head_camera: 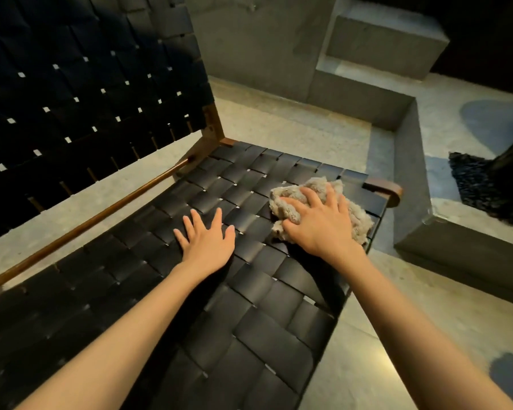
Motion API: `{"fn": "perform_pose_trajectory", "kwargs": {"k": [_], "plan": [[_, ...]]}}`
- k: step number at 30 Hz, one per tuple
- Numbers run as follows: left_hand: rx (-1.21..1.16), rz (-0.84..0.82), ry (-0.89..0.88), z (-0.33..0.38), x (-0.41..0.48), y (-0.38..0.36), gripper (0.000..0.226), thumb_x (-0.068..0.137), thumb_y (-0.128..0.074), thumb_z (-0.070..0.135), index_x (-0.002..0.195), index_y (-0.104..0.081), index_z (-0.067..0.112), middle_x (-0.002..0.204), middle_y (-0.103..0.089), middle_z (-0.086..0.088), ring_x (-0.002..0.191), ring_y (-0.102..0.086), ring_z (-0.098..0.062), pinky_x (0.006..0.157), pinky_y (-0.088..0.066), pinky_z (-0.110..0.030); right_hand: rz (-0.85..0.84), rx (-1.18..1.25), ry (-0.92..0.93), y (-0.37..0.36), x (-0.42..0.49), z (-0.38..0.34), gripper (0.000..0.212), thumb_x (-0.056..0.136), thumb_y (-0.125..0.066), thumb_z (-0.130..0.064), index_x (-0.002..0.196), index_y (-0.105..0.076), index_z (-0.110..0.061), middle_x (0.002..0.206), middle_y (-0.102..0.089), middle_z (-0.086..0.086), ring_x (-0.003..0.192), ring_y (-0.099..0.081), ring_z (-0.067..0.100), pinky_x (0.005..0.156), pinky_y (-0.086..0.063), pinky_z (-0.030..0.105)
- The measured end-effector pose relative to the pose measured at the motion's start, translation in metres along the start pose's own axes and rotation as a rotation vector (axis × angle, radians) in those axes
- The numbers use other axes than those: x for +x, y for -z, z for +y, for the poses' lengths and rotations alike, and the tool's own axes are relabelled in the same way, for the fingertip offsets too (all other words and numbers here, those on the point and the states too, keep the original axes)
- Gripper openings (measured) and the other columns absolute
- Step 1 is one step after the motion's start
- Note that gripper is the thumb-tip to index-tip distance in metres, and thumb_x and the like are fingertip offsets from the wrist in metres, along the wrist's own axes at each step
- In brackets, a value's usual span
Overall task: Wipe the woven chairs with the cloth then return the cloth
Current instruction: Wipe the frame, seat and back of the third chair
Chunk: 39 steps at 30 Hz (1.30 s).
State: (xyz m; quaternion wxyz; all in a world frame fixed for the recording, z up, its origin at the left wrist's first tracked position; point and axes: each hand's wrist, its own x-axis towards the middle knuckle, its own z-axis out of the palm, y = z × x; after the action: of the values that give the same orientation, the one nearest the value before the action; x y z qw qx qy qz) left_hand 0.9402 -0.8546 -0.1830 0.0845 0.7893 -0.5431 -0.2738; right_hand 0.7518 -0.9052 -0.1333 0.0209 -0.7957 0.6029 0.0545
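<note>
Cloth (314, 202) under right hand (317, 223) on chair (249, 291)

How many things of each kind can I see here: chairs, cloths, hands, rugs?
Woven chair: 1
Cloth, fluffy beige, under the right hand: 1
Hands, counting the left hand flat on the seat: 2
Dark shaggy rug: 1
Total: 5
</note>
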Motion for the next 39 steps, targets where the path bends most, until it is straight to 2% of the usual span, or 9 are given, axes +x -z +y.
{"fn": "perform_pose_trajectory", "kwargs": {"k": [5, 11, 20, 24, 28, 32, 36, 39], "plan": [[0.002, -0.028, -0.089, 0.022, -0.017, -0.009, 0.057, 0.101, -0.021, 0.047, 0.152, -0.001, 0.031, 0.156, 0.017, -0.017, 0.143, 0.017, -0.037, 0.113, 0.01, -0.053, 0.052, 0.03, -0.167, 0.005, -0.044, 0.028, 0.056, 0.093, -0.029, -0.057, 0.147, -0.017, -0.047, 0.161, -0.006, -0.004, 0.145, 0.009, 0.04, 0.116, 0.003, 0.057], [0.048, -0.027, -0.112, 0.015, -0.017, -0.009, 0.059, 0.098, -0.018, 0.057, 0.15, 0.001, 0.038, 0.157, 0.015, -0.016, 0.143, 0.016, -0.036, 0.114, 0.009, -0.051, 0.124, 0.03, -0.345, 0.004, -0.014, 0.053, 0.06, 0.094, -0.028, -0.057, 0.149, -0.007, -0.047, 0.161, 0.01, 0.001, 0.139, 0.021, 0.049, 0.109, 0.013, 0.066], [0.073, 0.036, -0.173, -0.007, 0.013, -0.004, 0.057, 0.095, -0.018, 0.06, 0.148, -0.004, 0.045, 0.159, 0.01, -0.009, 0.145, 0.015, -0.032, 0.115, 0.009, -0.051, 0.146, -0.046, -0.111, 0.002, 0.05, 0.041, 0.059, 0.094, -0.03, -0.056, 0.149, -0.012, -0.047, 0.161, -0.008, 0.003, 0.143, 0.001, 0.046, 0.115, 0.001, 0.056], [0.088, 0.107, -0.176, -0.017, 0.034, -0.003, 0.057, 0.096, -0.016, 0.058, 0.149, -0.004, 0.041, 0.16, 0.008, -0.005, 0.145, 0.014, -0.03, 0.115, 0.008, -0.049, 0.126, -0.104, 0.053, -0.004, 0.093, 0.015, 0.058, 0.094, -0.029, -0.057, 0.148, -0.013, -0.048, 0.16, -0.012, 0.002, 0.142, -0.008, 0.044, 0.115, -0.008, 0.054], [0.131, 0.194, -0.141, -0.038, 0.055, 0.002, 0.056, 0.097, -0.018, 0.054, 0.15, -0.004, 0.039, 0.16, 0.003, -0.003, 0.146, 0.01, -0.023, 0.116, 0.006, -0.047, 0.082, -0.122, 0.198, -0.015, 0.149, -0.028, 0.056, 0.094, -0.026, -0.058, 0.148, -0.012, -0.05, 0.161, -0.01, 0.0, 0.143, -0.006, 0.043, 0.114, -0.009, 0.053], [0.165, 0.249, -0.173, -0.048, 0.065, -0.001, 0.056, 0.096, -0.011, 0.057, 0.149, -0.002, 0.04, 0.16, 0.003, -0.002, 0.146, 0.009, -0.021, 0.116, 0.007, -0.046, 0.096, -0.11, 0.265, -0.026, 0.196, -0.075, 0.056, 0.094, -0.026, -0.058, 0.148, -0.016, -0.049, 0.16, -0.015, 0.0, 0.142, -0.01, 0.043, 0.113, -0.012, 0.052], [0.14, 0.292, -0.195, -0.051, 0.065, -0.005, 0.072, 0.081, 0.003, 0.063, 0.149, -0.004, 0.04, 0.16, 0.0, -0.001, 0.147, 0.007, -0.021, 0.115, 0.009, -0.045, 0.084, -0.084, 0.306, -0.031, 0.228, -0.107, 0.056, 0.094, -0.029, -0.057, 0.147, -0.025, -0.041, 0.158, -0.02, 0.0, 0.141, -0.012, 0.041, 0.113, -0.013, 0.051], [0.132, 0.313, -0.187, -0.052, 0.066, -0.007, 0.073, 0.08, 0.004, 0.062, 0.148, -0.005, 0.04, 0.16, -0.001, 0.0, 0.147, 0.006, -0.02, 0.115, 0.009, -0.044, 0.073, -0.081, 0.332, -0.03, 0.24, -0.115, 0.056, 0.094, -0.03, -0.056, 0.146, -0.031, -0.037, 0.157, -0.022, 0.0, 0.141, -0.014, 0.039, 0.113, -0.014, 0.051]]}}
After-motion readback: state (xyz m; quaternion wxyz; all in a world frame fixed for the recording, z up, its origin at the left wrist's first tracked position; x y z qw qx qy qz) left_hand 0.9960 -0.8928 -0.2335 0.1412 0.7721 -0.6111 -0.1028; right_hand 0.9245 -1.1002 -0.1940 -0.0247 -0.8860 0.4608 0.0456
